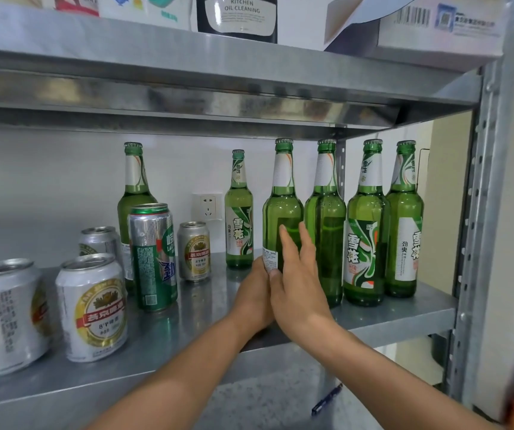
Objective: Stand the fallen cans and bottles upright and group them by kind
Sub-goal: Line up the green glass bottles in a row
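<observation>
Both my hands hold one upright green beer bottle (282, 206) on the metal shelf (206, 305). My left hand (254, 293) grips its base from the left and my right hand (299, 283) wraps its front. Three more green bottles (367, 228) stand in a row to its right, touching. Another bottle (239, 212) stands further back on the left, and one (134, 187) stands behind a tall green can (153, 256). Several silver cans (93, 308) stand upright at the left.
The shelf above (187, 97) hangs just over the bottle caps. The rack's upright post (485, 212) closes the right side. A wall socket (207, 206) is behind the bottles. A blue pen (327, 398) lies on the surface below.
</observation>
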